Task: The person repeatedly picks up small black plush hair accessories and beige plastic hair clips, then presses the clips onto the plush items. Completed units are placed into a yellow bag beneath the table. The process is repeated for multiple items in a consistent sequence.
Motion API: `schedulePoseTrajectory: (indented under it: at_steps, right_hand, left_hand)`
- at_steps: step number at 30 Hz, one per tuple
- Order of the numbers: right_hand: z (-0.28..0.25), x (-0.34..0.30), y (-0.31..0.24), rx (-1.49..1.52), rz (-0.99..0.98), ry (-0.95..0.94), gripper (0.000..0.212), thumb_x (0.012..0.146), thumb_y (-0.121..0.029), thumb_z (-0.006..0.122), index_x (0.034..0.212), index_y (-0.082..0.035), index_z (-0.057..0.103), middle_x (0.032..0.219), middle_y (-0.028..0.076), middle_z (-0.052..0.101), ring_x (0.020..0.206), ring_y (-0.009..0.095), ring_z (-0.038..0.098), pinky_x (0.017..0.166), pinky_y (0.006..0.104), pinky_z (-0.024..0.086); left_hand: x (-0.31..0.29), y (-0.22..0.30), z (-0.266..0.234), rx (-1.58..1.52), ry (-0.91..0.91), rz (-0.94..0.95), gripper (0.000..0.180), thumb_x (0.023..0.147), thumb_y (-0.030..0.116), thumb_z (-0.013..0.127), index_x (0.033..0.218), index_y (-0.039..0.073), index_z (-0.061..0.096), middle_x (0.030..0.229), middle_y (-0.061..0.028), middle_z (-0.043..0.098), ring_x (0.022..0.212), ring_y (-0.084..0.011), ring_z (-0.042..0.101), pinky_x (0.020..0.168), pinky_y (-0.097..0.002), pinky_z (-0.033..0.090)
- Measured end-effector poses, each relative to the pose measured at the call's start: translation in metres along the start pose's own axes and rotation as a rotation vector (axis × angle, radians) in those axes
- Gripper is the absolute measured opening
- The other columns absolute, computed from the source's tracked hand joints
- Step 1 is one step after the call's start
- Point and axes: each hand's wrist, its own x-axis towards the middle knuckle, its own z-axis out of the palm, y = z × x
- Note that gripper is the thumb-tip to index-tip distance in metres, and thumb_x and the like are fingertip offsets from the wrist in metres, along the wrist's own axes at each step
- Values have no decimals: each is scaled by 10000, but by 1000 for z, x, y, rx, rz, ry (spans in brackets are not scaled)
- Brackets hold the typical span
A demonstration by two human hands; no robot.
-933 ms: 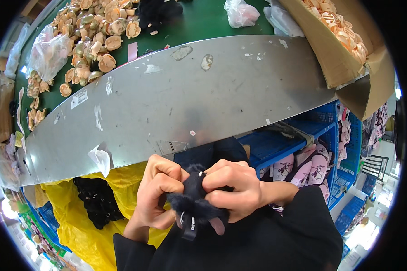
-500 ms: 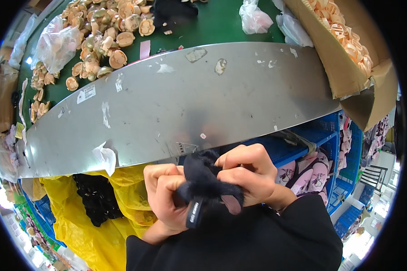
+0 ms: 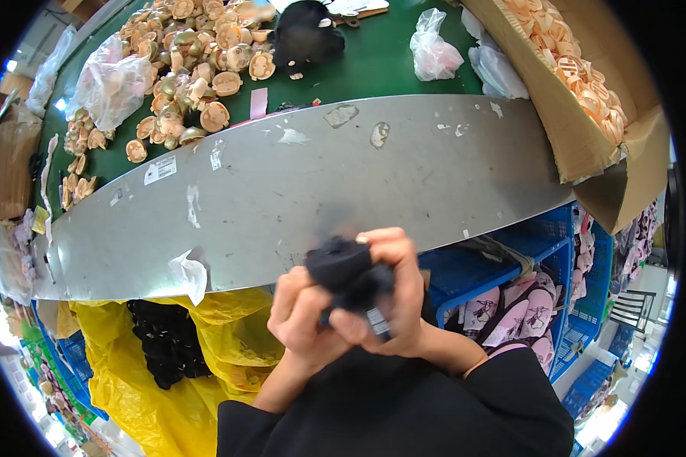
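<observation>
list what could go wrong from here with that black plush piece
The black plush piece might slip, since only the left hand and right hand seem to support it. Its dark label lies close to the right hand and could get creased. The white scrap at the metal surface's edge could drop off.

Two hands (image 3: 303,318) (image 3: 402,293), one held black plush (image 3: 341,266), one yellow liner (image 3: 129,390)

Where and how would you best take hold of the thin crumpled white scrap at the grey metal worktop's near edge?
Probably pinch the thin crumpled white scrap by its lower tip, coming from the person's side: that tip overhangs the grey metal worktop, so thumb and finger could likely close on both faces.
</observation>
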Motion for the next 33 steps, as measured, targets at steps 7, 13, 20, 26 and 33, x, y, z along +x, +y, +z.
schedulePoseTrajectory:
  at_steps: [7,13,20,26,33]
  right_hand:
    - [-8,11,0,638,441,-30,609,925,-7,558,1455,-81,266,1017,83,556,730,102,586,624,254,524]
    - [-8,5,-5,637,522,-204,503,1031,-128,496,1504,-117,323,949,62,607,649,85,575,596,244,508]
    - [-12,4,2,607,475,-453,532,957,-221,525,1463,-96,421,1007,100,621,783,171,635,757,294,514]
    - [-9,3,-4,485,455,-455,619,811,-132,577,1402,-28,423,1045,79,573,941,148,572,852,285,465]
    - [-10,0,-3,446,487,-501,616,802,-77,507,1409,-43,406,953,107,591,769,185,602,733,299,492]
  left_hand:
    - [7,11,-13,-602,-4,-527,214,882,52,763,1035,-37,641,943,-91,592,806,-145,619,748,-261,509]
    - [11,-1,-26,-965,-165,-706,116,898,-22,726,894,-8,610,884,-52,548,739,-150,611,640,-310,586]
    - [8,1,-30,-981,-153,-718,159,897,-6,746,828,16,604,816,-6,545,709,-100,531,642,-252,488]
    - [5,3,-31,-854,-201,-740,146,915,36,746,830,16,629,799,32,505,698,-57,415,640,-212,325]
    - [1,10,-26,-558,-156,-653,129,911,21,724,842,15,615,778,10,517,670,-62,413,611,-218,326]
